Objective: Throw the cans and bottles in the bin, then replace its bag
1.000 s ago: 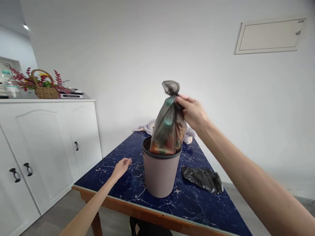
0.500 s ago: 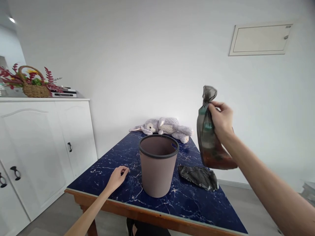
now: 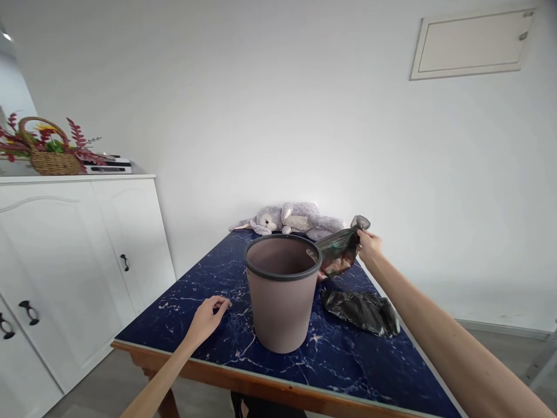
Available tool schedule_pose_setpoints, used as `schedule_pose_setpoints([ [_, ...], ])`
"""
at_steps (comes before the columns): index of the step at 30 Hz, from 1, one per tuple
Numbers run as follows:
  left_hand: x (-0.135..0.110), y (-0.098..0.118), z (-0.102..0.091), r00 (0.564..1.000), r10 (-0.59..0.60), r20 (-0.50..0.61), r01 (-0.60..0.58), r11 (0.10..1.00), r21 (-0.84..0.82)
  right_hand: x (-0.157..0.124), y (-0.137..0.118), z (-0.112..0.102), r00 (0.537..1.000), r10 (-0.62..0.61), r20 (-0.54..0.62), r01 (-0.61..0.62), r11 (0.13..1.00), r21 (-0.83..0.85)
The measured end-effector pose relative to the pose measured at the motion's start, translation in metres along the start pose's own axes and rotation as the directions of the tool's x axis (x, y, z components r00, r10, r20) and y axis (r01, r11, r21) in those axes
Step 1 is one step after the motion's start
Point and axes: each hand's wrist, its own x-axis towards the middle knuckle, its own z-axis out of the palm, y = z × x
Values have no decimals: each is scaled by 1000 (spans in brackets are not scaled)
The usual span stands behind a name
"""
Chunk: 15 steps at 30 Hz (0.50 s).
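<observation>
Blue marble-patterned tabletop (image 3: 209, 278) against a plain white wall (image 3: 217, 104). Within the last half second, the knotted, see-through grey plastic bag (image 3: 342, 247) drops from mid-air to behind and right of the round pinkish-brown bin (image 3: 282, 313), tilted; whether it rests on the tabletop, can't tell. Right hand (image 3: 369, 242): fingers pinched on its neck. Left hand (image 3: 209, 319): loosely curled, nothing visibly held. Emptying the bin seems done; setting-down likely under way. Crumpled black plastic (image 3: 363, 313) lies nearer, right.
</observation>
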Motion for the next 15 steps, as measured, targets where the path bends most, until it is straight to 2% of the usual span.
schedule_pose_setpoints([
  [4,1,-2,2,1000,-1,9,1,1000,22,11,39,-24,990,134,-35,-137,985,-108],
  [8,2,-6,5,1000,0,9,-1,999,37,19,63,-48,980,197,-38,-200,954,-222],
  [12,4,-8,7,1000,-4,20,4,999,34,23,75,-67,982,189,9,-174,920,-351],
  [15,4,-8,7,1000,-2,15,1,999,36,22,78,-81,989,118,87,-67,891,-449],
])
